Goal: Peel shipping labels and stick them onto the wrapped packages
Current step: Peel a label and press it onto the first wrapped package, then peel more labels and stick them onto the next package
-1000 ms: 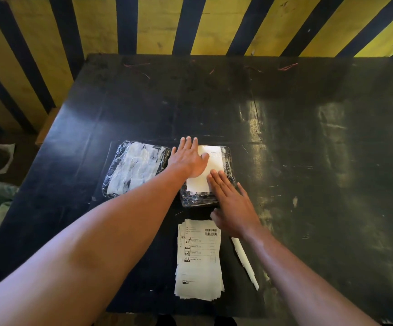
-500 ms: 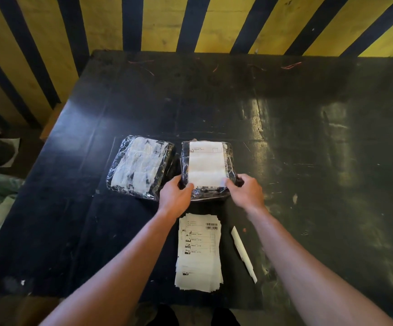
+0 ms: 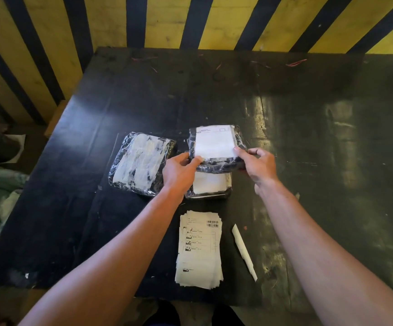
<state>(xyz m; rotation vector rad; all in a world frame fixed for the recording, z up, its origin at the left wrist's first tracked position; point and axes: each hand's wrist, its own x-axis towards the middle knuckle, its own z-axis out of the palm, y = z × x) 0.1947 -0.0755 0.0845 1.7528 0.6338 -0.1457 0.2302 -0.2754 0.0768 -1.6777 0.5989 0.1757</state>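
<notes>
Lifted clear since half a second ago, the labelled package [image 3: 215, 147] now rides in both your hands, where before it lay flat with your fingers only at its near corners. Your left hand [image 3: 179, 171] pinches its near-left corner, thumb on top; your right hand [image 3: 259, 167] curls round the near-right edge, thumb pressed on the label's [image 3: 214, 143] corner. Raising it has uncovered a second package [image 3: 210, 185] directly beneath, at 6 o'clock from the one you hold — it too shows a white sheet under its wrap. At 9 o'clock sits another wrapped package [image 3: 141, 163], pale and crinkled, no printed label visible on it. Further toward 6 o'clock, on the dark table [image 3: 308, 137], the stack of shipping labels [image 3: 200, 249] waits, a strip of backing paper [image 3: 243, 251] just beside it at 3 o'clock. By the look of it, one package is done and is being set aside — the next label has yet to be peeled.
</notes>
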